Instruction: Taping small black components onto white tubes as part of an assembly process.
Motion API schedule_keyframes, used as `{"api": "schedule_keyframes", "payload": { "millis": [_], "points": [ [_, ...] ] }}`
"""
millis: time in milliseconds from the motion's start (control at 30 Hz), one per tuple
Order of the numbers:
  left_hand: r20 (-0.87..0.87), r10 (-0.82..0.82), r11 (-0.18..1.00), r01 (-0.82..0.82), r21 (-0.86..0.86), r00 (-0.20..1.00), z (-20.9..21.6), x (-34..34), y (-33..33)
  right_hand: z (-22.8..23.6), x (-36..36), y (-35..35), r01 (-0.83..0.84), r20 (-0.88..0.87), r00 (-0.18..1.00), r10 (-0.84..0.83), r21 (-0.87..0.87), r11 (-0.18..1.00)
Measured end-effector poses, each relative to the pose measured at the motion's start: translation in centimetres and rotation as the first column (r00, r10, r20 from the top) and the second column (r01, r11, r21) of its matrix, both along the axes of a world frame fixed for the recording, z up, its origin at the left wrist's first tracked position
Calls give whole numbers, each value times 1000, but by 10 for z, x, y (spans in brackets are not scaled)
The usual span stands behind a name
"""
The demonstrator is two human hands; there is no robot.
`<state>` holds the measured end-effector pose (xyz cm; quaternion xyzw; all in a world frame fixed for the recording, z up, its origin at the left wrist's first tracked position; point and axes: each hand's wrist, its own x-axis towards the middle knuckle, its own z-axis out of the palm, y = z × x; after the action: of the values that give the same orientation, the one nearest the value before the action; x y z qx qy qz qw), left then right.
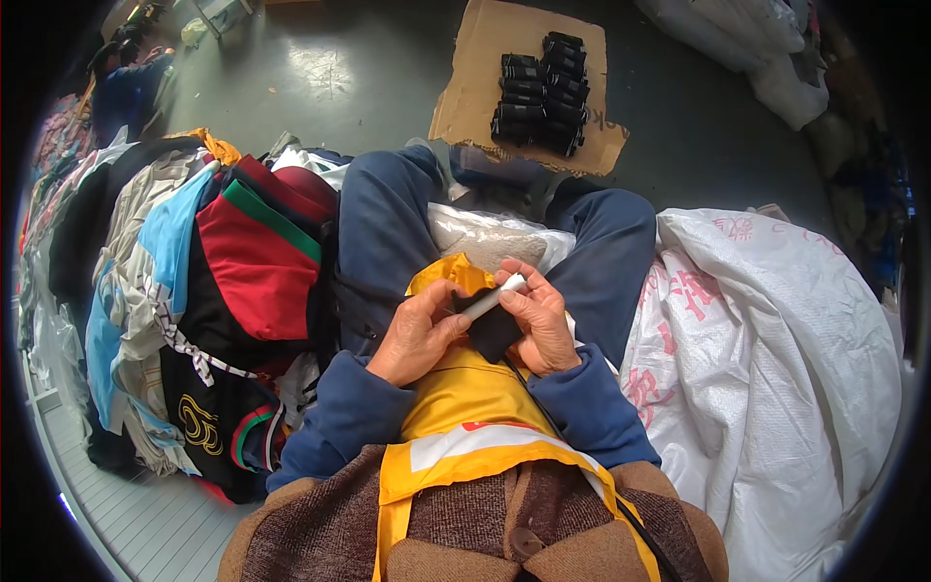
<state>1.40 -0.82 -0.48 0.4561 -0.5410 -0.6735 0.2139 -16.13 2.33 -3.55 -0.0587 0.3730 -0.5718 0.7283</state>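
Above my lap, both hands hold a small piece of black cloth (pixel 495 336) with a narrow white strip (pixel 493 298) across its top edge. My left hand (pixel 415 336) pinches the strip's left end between thumb and fingers. On the other side, my right hand (pixel 543 318) is closed round the cloth, its thumb and fingertips at the strip's upper end. I cannot tell whether the strip is sewn to the cloth or folded over it. A yellow apron (pixel 465 393) lies beneath my hands, with a clear plastic bag (pixel 495 236) between my knees.
Ahead on the floor, a cardboard sheet (pixel 465 87) bears several stacked black bundles (pixel 543 92). Mixed clothes (pixel 257 262) are heaped at my left. A big white woven sack (pixel 766 359) lies at my right. Far left, another person (pixel 131 92) is bent over.
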Motion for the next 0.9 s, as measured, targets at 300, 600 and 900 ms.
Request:
{"api": "schedule_keyframes", "payload": {
  "millis": [300,600,900],
  "points": [
    [-151,107,993,-99,59,983,-7,0,0,9,8,0,-125,-75,990,119,-76,989],
    [-110,101,972,-75,224,989,17,0,-6,-6,7,3,-112,-84,990,112,2,994],
    [-104,89,983,-70,171,991,3,4,-2,-2,6,1,-74,-6,997,74,-24,997]
  ]
}}
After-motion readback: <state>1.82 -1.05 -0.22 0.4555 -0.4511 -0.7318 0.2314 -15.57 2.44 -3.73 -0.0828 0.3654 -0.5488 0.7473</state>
